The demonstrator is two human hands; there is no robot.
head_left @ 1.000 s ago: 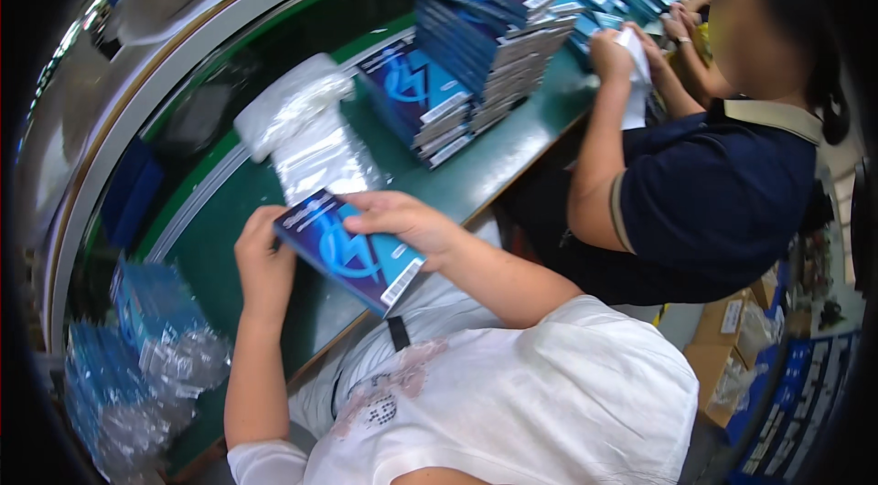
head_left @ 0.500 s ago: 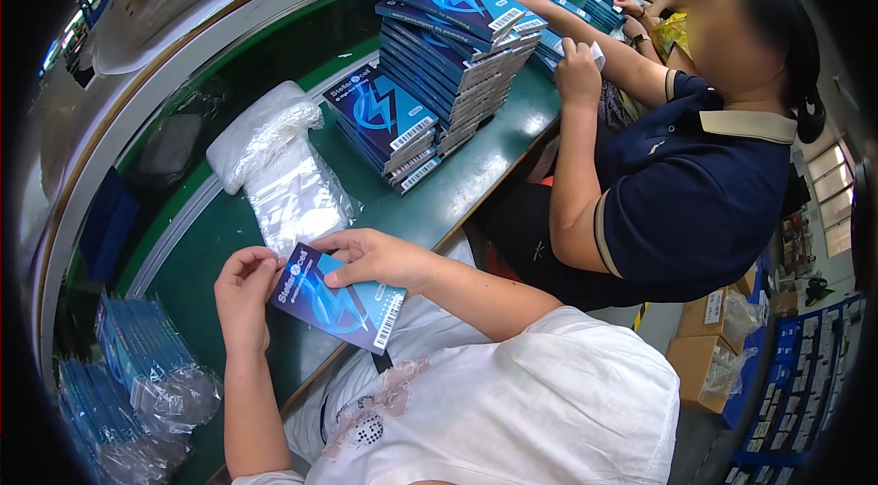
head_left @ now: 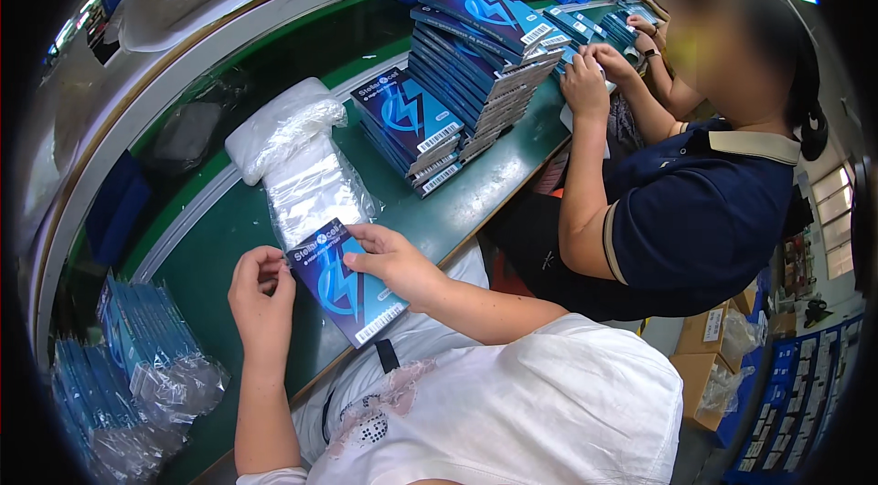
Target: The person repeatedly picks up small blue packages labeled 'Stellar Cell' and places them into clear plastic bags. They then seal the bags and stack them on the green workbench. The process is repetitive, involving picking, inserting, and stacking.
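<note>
A flat blue and purple box with a lightning-bolt design is tilted in front of me. My right hand grips its upper right edge, thumb on the printed face and fingers behind. At the box's upper left corner, my left hand is closed in a pinch; whether it holds the corner or something thin there is hidden. Just beyond the box lies a pile of clear plastic bags on the green table.
Tall stacks of similar boxes stand beyond my right hand. Bagged boxes stand in rows at the left. A co-worker in a dark shirt sits close on the right, hands together. A metal-edged shelf curves along the far side.
The box has turned slightly and sits a little farther right in view, still in my right hand. The co-worker's farther hand has left the stack and joined the other.
</note>
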